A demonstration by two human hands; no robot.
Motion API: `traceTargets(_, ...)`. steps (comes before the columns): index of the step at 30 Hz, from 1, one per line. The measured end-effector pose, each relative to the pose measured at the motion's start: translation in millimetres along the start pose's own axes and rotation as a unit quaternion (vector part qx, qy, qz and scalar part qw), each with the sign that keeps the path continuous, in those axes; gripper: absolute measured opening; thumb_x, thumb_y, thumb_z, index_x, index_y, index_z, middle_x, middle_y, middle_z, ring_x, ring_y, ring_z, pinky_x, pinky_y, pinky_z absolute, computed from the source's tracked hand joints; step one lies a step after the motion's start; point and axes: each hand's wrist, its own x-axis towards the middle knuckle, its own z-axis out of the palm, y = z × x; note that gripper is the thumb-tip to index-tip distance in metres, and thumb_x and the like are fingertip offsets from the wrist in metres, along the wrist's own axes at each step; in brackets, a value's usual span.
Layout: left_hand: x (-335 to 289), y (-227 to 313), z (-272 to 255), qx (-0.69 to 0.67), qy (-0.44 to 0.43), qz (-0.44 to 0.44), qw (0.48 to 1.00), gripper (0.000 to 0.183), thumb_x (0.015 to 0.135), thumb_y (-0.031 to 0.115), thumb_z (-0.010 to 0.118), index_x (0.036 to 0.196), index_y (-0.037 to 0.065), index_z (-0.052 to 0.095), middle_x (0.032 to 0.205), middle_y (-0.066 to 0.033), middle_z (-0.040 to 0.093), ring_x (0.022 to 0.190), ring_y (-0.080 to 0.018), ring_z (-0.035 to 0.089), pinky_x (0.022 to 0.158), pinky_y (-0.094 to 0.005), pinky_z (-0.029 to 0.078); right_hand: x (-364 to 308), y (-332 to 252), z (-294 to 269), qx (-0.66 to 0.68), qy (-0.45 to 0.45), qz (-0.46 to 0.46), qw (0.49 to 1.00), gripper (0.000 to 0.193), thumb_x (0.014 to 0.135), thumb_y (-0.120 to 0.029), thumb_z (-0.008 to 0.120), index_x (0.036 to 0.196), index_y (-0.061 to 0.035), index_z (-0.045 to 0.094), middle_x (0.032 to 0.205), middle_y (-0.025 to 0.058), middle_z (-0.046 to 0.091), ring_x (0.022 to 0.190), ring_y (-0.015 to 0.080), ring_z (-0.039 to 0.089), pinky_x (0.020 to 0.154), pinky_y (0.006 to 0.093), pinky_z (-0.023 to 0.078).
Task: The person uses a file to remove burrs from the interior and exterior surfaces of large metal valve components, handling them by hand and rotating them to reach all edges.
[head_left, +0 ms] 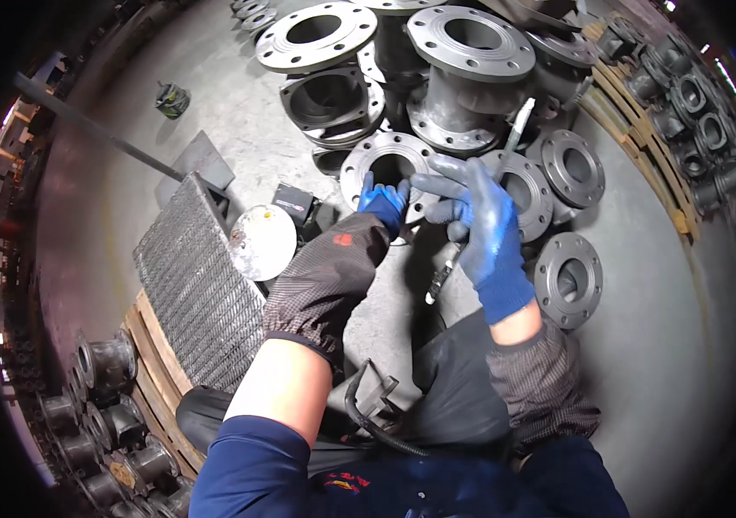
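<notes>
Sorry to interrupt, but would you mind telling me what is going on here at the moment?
A person in blue gloves is working over grey flanged castings on a workshop floor. The left hand rests on the rim of a round flange. The right hand holds a slim rod-like tool upright beside it; what its tip does is hidden. More flanged valve bodies lie around, and a metal grating rests on a wooden pallet to the left.

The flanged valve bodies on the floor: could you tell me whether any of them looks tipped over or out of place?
Yes. Near the upright flanged valve body, a square-mouthed casting leans tilted on the pile instead of sitting flat. The gloved hands, left hand and right hand, work just below.
</notes>
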Motion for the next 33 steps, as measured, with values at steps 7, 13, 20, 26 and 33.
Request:
traceTargets(7, -29.6, 22.3, 18.5, -0.038, 0.017, -0.086, 0.995, 0.079, 0.059, 0.046, 0.081, 0.118, 0.006, 0.048, 0.102, -0.0123, 0.063, 0.101, -0.0282, 0.059, 0.109, -0.0477, 0.022, 33.9, 39.0, -6.4, -0.033, 0.031, 0.016, 0.999, 0.055, 0.096, -0.047, 0.034, 0.114, -0.0017, 0.06, 0.095, 0.0128, 0.07, 0.061, 0.0119, 0.06, 0.047, 0.0186, 0.034)
traceTargets(13, -135.0, 62.1, 36.1, -0.046, 0.055, -0.071, 0.995, 0.049, 0.072, 0.021, 0.064, 0.115, 0.006, 0.049, 0.09, -0.0141, 0.062, 0.092, -0.0311, 0.059, 0.106, -0.048, 0.026, 60.2, 81.7, -20.7, -0.051, 0.061, 0.07, 0.994, 0.054, 0.094, -0.043, 0.04, 0.114, 0.0052, 0.053, 0.101, 0.0208, 0.065, 0.072, 0.0261, 0.063, 0.064, 0.0341, 0.051)
traceTargets(20, -233.9, 72.7, 56.3, -0.231, 0.215, -0.072, 0.946, 0.069, 0.068, 0.033, 0.071, 0.127, 0.004, 0.048, 0.104, -0.0166, 0.06, 0.101, -0.0322, 0.056, 0.102, -0.0433, 0.034, 58.4, 158.8, -13.1, -0.605, -0.022, -0.068, 0.793, 0.044, 0.092, -0.039, 0.039, 0.096, -0.0011, 0.062, 0.1, 0.0276, 0.061, 0.095, 0.0437, 0.058, 0.084, 0.0493, 0.045)
traceTargets(26, -263.4, 46.9, 69.7, -0.431, 0.334, -0.368, 0.753, 0.069, 0.074, 0.032, 0.068, 0.129, -0.003, 0.045, 0.125, -0.0266, 0.05, 0.107, -0.0407, 0.053, 0.091, -0.0415, 0.046, 86.4, 204.5, -65.6, -0.699, -0.234, -0.19, 0.648, 0.037, 0.089, -0.03, 0.042, 0.094, 0.0005, 0.063, 0.097, 0.0273, 0.062, 0.086, 0.0425, 0.059, 0.077, 0.0471, 0.046)
traceTargets(33, -239.2, 35.5, 108.6, -0.843, 0.196, -0.263, 0.427, 0.046, 0.092, 0.036, 0.055, 0.124, 0.002, 0.053, 0.102, -0.0075, 0.065, 0.086, -0.0161, 0.062, 0.073, -0.0291, 0.05, 110.2, 207.8, -56.4, -0.8, -0.319, -0.187, 0.472, 0.021, 0.082, -0.016, 0.051, 0.092, 0.0003, 0.06, 0.09, 0.0275, 0.062, 0.094, 0.0432, 0.059, 0.078, 0.0485, 0.048)
